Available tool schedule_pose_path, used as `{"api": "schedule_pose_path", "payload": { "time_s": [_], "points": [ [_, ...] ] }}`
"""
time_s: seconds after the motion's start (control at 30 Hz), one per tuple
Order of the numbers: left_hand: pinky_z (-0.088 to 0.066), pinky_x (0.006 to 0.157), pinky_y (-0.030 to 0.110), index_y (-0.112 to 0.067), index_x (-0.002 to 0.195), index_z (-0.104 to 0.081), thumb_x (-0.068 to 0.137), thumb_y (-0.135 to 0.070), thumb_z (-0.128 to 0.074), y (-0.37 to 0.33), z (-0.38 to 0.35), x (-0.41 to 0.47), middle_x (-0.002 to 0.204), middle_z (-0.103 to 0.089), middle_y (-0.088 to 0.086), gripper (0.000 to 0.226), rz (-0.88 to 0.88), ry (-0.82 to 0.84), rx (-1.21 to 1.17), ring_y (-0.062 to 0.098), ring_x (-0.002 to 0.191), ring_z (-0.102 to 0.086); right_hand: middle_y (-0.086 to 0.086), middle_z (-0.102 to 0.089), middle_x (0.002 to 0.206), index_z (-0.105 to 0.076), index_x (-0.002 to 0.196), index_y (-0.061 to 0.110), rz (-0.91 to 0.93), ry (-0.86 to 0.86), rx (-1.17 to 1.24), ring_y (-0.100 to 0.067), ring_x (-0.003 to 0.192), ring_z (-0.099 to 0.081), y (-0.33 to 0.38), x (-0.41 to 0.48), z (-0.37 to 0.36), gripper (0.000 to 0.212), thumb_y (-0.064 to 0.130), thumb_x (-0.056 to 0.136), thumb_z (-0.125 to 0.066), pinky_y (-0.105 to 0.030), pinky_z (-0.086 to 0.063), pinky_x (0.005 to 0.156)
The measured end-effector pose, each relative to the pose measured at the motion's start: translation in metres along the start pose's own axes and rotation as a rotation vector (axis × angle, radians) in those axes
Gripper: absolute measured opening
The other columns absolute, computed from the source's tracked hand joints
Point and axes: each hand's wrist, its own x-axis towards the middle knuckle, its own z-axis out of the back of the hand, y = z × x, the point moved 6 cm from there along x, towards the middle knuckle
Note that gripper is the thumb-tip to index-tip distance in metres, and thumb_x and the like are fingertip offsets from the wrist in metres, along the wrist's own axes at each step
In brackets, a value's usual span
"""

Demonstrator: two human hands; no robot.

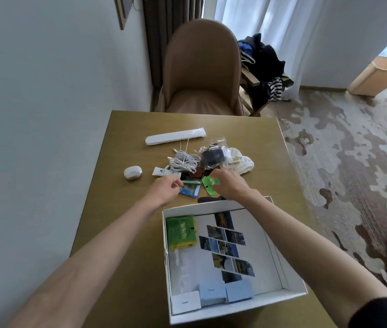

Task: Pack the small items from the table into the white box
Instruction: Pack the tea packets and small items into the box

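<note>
The white box (pixel 293 278) lies open at the table's near edge; inside are a green packet (pixel 181 232), a sheet printed with photos (pixel 229 247) and small pale blue and white boxes (pixel 212 295). Just beyond the box, my left hand (pixel 164 189) pinches the edge of a blue picture card (pixel 191 191). My right hand (pixel 229 184) grips a bright green tag (pixel 209 184). Behind my hands lie a coiled white cable (pixel 183 162), a black item in a clear bag (pixel 212 157), a small white tube (pixel 164 172), a white earbud case (pixel 132 173) and a long white case (pixel 175 137).
The olive table (pixel 126 209) stands against the wall on the left. A tan chair (pixel 203 72) faces its far edge. White cloth (pixel 242 162) lies right of the pile. Clothes are heaped on a rack (pixel 262 67) by the curtains. Patterned carpet is on the right.
</note>
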Motion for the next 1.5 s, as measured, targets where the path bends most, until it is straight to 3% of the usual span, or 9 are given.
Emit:
{"api": "schedule_pose_path", "payload": {
  "time_s": [0.1, 0.23, 0.5, 0.67, 0.83, 0.93, 1.03, 1.23, 1.5],
  "points": [
    [-0.051, 0.089, 0.035, -0.021, 0.112, -0.064, 0.090, -0.014, -0.052, 0.006, -0.008, 0.013, 0.116, -0.064, 0.003, 0.026, 0.014, 0.007, 0.060, 0.017, 0.103, -0.059, -0.011, -0.056, 0.119, -0.053, 0.126, 0.012, 0.097, 0.149, -0.256, -0.027, 0.100, -0.057, -0.009, 0.031, -0.025, 0.040, 0.009, 0.086, -0.061, -0.034, -0.047, 0.071],
    [-0.049, 0.089, 0.037, -0.021, 0.120, -0.058, 0.088, -0.014, -0.057, 0.008, -0.016, 0.024, 0.128, -0.054, 0.000, 0.033, -0.036, -0.050, 0.215, 0.020, 0.114, -0.053, -0.012, -0.050, 0.122, -0.047, 0.127, 0.009, 0.186, 0.148, -0.500, -0.028, 0.104, -0.058, -0.021, 0.049, -0.038, 0.051, 0.011, 0.081, -0.069, -0.035, -0.043, 0.069],
    [-0.050, 0.082, 0.033, -0.016, 0.121, -0.051, 0.090, -0.010, -0.055, -0.001, -0.029, 0.052, 0.124, -0.054, 0.004, 0.032, -0.236, -0.100, 0.657, 0.021, 0.114, -0.049, -0.008, -0.057, 0.118, -0.051, 0.118, 0.008, 0.324, 0.048, -0.574, -0.023, 0.103, -0.057, -0.032, 0.062, -0.038, 0.045, 0.024, 0.081, -0.072, -0.034, -0.053, 0.078],
    [-0.047, 0.087, 0.032, -0.015, 0.120, -0.054, 0.086, -0.015, -0.062, 0.003, -0.035, 0.059, 0.123, -0.056, 0.005, 0.034, -0.313, -0.098, 0.840, 0.021, 0.114, -0.050, -0.009, -0.062, 0.119, -0.063, 0.113, 0.007, 0.301, 0.054, -0.242, -0.025, 0.112, -0.054, -0.028, 0.046, -0.008, 0.024, 0.018, 0.091, -0.062, -0.041, -0.049, 0.094],
    [-0.046, 0.089, 0.030, -0.017, 0.117, -0.054, 0.087, -0.027, -0.062, 0.005, -0.028, 0.055, 0.120, -0.058, 0.002, 0.033, -0.342, -0.128, 0.757, 0.018, 0.112, -0.050, -0.008, -0.068, 0.100, -0.063, 0.108, 0.003, 0.071, -0.063, 0.525, -0.019, 0.085, -0.064, -0.010, 0.009, 0.050, 0.020, 0.017, 0.097, -0.055, -0.033, -0.056, 0.072],
    [-0.047, 0.074, 0.028, -0.017, 0.110, -0.058, 0.089, -0.025, -0.061, 0.002, -0.003, 0.037, 0.109, -0.062, -0.001, 0.023, -0.318, -0.230, 0.468, 0.019, 0.096, -0.059, -0.010, -0.068, 0.092, -0.064, 0.110, 0.004, 0.052, 0.074, 0.894, -0.015, 0.070, -0.060, 0.013, -0.028, 0.053, 0.020, 0.017, 0.098, -0.052, -0.021, -0.049, 0.054],
    [-0.046, 0.058, 0.025, -0.013, 0.111, -0.059, 0.090, -0.025, -0.061, 0.003, 0.020, 0.012, 0.104, -0.060, 0.000, 0.025, -0.272, -0.270, 0.235, 0.018, 0.073, -0.062, 0.000, -0.072, 0.083, -0.066, 0.106, 0.017, 0.064, 0.244, 0.959, -0.014, 0.062, -0.058, 0.033, -0.063, 0.032, 0.015, 0.021, 0.097, -0.054, -0.019, -0.044, 0.047],
    [-0.056, 0.070, 0.034, -0.013, 0.112, -0.058, 0.090, -0.022, -0.062, -0.005, 0.047, -0.051, 0.107, -0.058, 0.001, 0.024, -0.390, -0.349, 0.083, 0.019, 0.084, -0.062, -0.004, -0.073, 0.087, -0.066, 0.098, 0.020, 0.052, 0.401, 0.856, -0.014, 0.052, -0.062, 0.060, -0.101, -0.046, 0.011, 0.030, 0.094, -0.061, -0.022, -0.047, 0.043],
    [-0.056, 0.068, 0.038, -0.018, 0.109, -0.057, 0.089, -0.024, -0.061, -0.010, 0.034, -0.120, 0.103, -0.060, -0.003, 0.021, -0.473, -0.364, 0.054, 0.014, 0.083, -0.060, -0.003, -0.072, 0.090, -0.067, 0.096, 0.014, -0.286, 0.121, 0.883, -0.023, 0.069, -0.073, 0.042, -0.093, -0.101, 0.019, 0.026, 0.084, -0.075, -0.039, -0.061, 0.055]
  ]
}}
